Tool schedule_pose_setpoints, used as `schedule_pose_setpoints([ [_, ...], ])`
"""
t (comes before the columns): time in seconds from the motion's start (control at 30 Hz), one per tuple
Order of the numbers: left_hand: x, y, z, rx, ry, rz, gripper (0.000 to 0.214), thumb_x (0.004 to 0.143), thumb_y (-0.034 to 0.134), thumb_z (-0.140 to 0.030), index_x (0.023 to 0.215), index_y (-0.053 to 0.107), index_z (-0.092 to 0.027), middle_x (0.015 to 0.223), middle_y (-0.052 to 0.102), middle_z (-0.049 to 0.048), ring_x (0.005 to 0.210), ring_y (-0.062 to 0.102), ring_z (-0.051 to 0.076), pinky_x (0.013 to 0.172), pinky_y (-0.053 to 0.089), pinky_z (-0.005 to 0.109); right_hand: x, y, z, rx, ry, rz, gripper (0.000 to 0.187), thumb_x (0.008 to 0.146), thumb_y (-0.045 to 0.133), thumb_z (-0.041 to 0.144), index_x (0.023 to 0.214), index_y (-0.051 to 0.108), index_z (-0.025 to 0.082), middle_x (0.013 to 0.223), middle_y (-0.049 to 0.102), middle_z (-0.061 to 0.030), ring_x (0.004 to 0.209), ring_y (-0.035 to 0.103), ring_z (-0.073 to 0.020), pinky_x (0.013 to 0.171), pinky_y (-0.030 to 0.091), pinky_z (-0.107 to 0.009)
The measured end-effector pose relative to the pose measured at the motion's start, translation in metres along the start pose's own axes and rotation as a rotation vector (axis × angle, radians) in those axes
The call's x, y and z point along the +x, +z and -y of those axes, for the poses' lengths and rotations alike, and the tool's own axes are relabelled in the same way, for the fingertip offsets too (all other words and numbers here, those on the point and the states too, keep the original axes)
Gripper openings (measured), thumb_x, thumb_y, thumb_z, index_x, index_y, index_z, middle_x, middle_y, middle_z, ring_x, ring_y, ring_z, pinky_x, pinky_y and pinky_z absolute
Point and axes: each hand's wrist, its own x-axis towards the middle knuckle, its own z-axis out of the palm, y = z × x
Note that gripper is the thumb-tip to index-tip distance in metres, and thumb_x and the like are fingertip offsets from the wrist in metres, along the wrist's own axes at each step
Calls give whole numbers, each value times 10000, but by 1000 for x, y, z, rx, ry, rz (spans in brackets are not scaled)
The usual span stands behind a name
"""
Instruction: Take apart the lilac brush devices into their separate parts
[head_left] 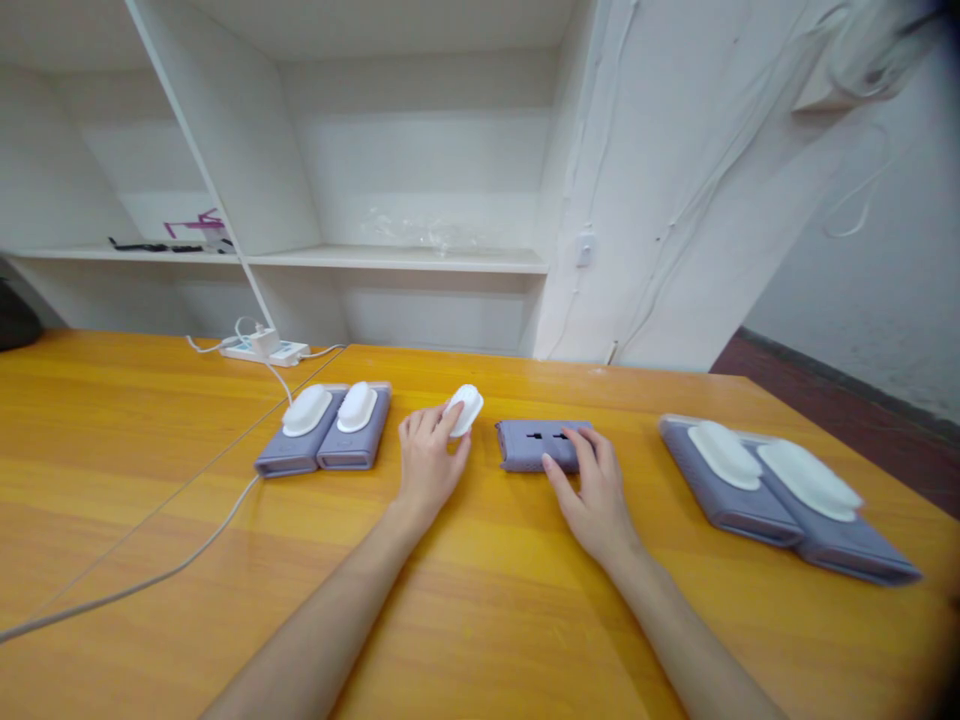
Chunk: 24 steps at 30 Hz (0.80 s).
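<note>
A person's two bare hands work over an orange wooden table (487, 600), around a purple box (521, 447) that lies flat with its long axis running left to right and two dark slots facing up. The right hand (598, 500) is the nearer one: it touches the box's right end, its grip spread, thumb at the near edge and fingers over the top; how firmly it presses, I cannot tell. The left hand (430, 455) is just left of the box, apart from it, its grip pinched around a white rounded piece (469, 405). That piece lies to the box's left and slightly beyond it, its far end free of the fingers. Farther left of the box, and well to its right, sit purple pairs (335, 442), each unit topped with a white piece. Beyond the box to the left is a power strip (289, 353).
</note>
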Motion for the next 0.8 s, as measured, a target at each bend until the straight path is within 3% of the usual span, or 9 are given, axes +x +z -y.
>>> schedule_pose_setpoints([
  [0.23,-3,3,-13,148,141,151,320,795,640,-283,1113,616,-257,1074,620,85,1049,478,284,965,296,499,0,0,3,19,0,22,484,885,486,455,1264,492,153,1274,416,-169,1217,422,-302,1029,347,-515],
  [0.53,-3,6,-11,156,84,194,425,768,641,-425,1137,585,-222,1253,486,137,1171,405,331,995,281,531,0,0,2,15,1,25,474,889,479,457,1261,487,163,1280,418,-166,1223,419,-304,1026,352,-521],
  [0.8,-4,9,-10,180,58,264,380,849,488,-264,1220,509,-186,1249,488,146,1118,465,295,905,388,438,-1,-1,3,17,10,26,461,896,463,451,1258,492,167,1272,426,-166,1218,424,-303,1021,357,-521],
])
